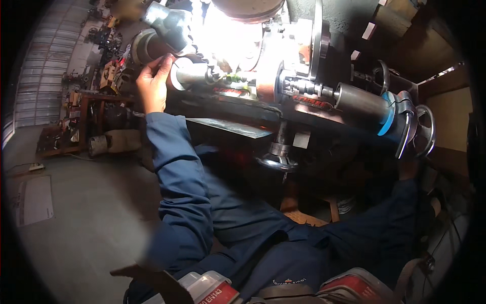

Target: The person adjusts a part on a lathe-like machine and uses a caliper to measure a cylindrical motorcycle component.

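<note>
My left hand is raised to the left end of a metal machine. Its fingers and thumb close around the edge of a round metal flange. A shaft-like workpiece runs from beside that flange toward the machine's middle, partly washed out by bright light. My right hand is low at the right end, in deep shadow just under a chrome handwheel. Its fingers are hidden, and I cannot tell whether it touches the wheel. Left of that wheel are a curved metal lever and a grey cylinder with a blue ring.
A second handwheel sticks out from the machine's front, close to my lap. A large grey cylindrical housing hangs above my left hand. Behind on the left stand a cluttered bench and a sack-like bundle.
</note>
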